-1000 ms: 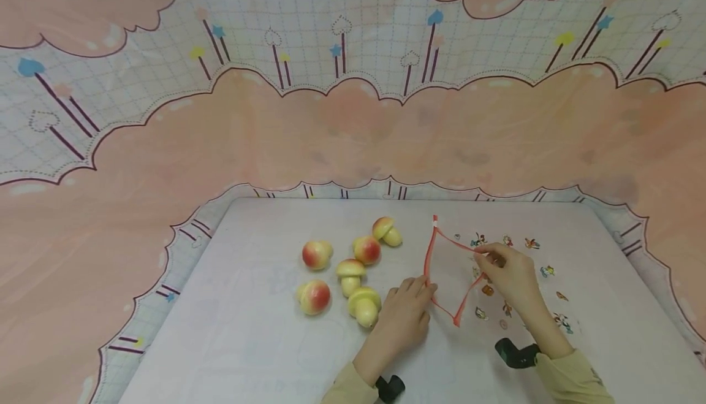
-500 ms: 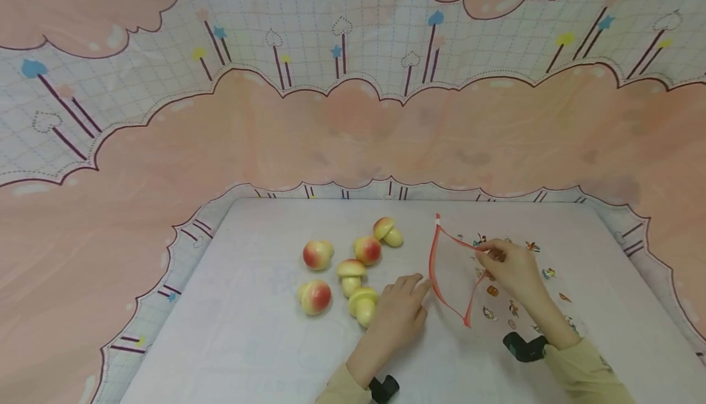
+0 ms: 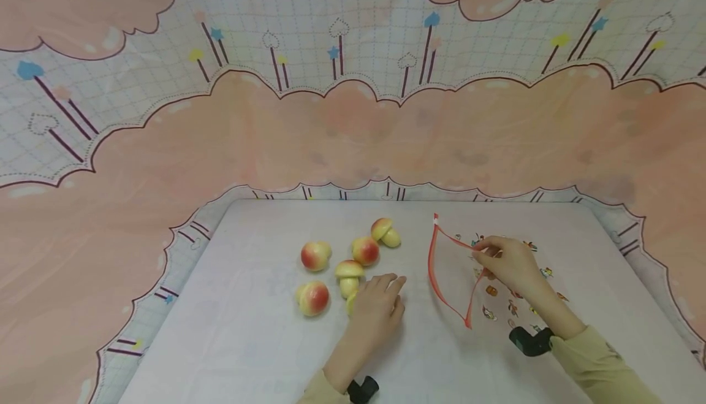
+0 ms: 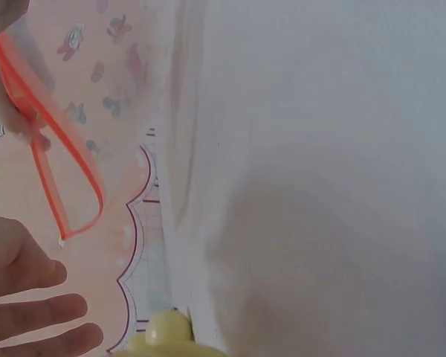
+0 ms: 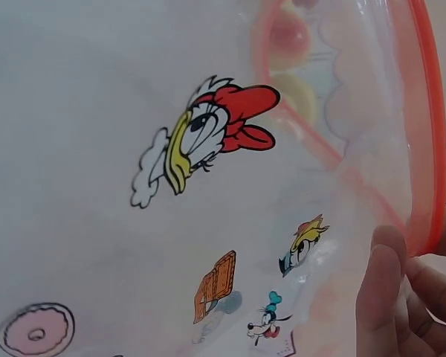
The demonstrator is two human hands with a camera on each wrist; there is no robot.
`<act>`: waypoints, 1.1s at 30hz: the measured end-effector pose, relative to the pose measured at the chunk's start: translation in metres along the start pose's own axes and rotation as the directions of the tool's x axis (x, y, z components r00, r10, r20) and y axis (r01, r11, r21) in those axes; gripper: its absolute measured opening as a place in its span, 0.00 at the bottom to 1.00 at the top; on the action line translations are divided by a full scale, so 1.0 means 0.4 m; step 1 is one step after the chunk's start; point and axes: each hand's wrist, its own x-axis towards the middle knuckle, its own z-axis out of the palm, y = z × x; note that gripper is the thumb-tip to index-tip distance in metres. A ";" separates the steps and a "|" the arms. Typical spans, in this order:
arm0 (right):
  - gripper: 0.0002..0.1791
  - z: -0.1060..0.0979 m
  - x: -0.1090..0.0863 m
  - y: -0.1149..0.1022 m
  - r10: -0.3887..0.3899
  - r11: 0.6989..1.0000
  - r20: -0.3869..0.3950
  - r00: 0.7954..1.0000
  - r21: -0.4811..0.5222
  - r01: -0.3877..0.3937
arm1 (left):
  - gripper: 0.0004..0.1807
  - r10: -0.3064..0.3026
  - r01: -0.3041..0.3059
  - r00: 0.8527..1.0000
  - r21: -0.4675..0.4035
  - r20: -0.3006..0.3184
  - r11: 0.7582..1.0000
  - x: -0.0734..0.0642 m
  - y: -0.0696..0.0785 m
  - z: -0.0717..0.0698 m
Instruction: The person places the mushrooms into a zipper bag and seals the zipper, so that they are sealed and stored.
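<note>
A clear zip bag with a red rim (image 3: 431, 269) and cartoon prints stands with its mouth spread toward the left. My right hand (image 3: 510, 264) pinches the rim's right side between thumb and fingers; the right wrist view shows those fingers (image 5: 383, 286) at the red edge. To the left of the bag, my left hand (image 3: 377, 309) reaches over the toy mushrooms with its fingers extended. Its palm mostly covers one yellow mushroom (image 3: 350, 306). Beside its fingers stands another mushroom (image 3: 349, 272) with a yellow cap. In the left wrist view, the fingers (image 4: 44, 316) are spread and hold nothing.
More toy mushrooms with red-and-yellow caps lie to the left and behind: one at the near left (image 3: 313, 298), one at the far left (image 3: 315, 255), and two at the back (image 3: 365, 251). A pink patterned cloth (image 3: 342, 134) rises behind the white table (image 3: 231, 330).
My left hand has let go of the bag's rim and moved left over the mushrooms. The right hand keeps its pinch on the bag, whose left rim now bows freely.
</note>
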 end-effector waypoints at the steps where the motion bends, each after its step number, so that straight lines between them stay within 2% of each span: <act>1: 0.14 0.000 0.001 0.000 0.002 1.000 0.004 1.000 0.001 -0.002 | 0.17 -0.007 0.007 1.000 0.004 -0.017 1.000 -0.003 -0.006 -0.001; 5: 0.14 -0.002 0.001 -0.002 -0.001 1.000 0.014 1.000 0.003 0.001 | 0.17 -0.043 0.043 0.998 0.004 -0.054 0.999 -0.012 -0.029 -0.007; 11: 0.14 -0.005 0.002 -0.007 -0.013 1.000 0.016 1.000 -0.004 0.013 | 0.16 -0.101 0.100 0.994 -0.021 -0.052 0.995 -0.024 -0.052 -0.021; 20: 0.14 -0.009 0.006 -0.013 -0.028 0.999 0.015 0.999 -0.038 0.029 | 0.16 -0.123 0.120 0.985 -0.029 -0.120 0.992 -0.050 -0.081 -0.011; 27: 0.14 -0.009 0.007 -0.014 -0.031 0.998 0.015 0.999 -0.052 0.032 | 0.17 -0.139 0.136 0.983 -0.030 -0.120 0.990 -0.074 -0.090 -0.006; 33: 0.14 -0.008 0.007 -0.012 -0.028 0.998 0.014 1.000 -0.051 0.028 | 0.19 -0.167 0.161 0.981 -0.068 -0.099 0.985 -0.085 -0.094 -0.002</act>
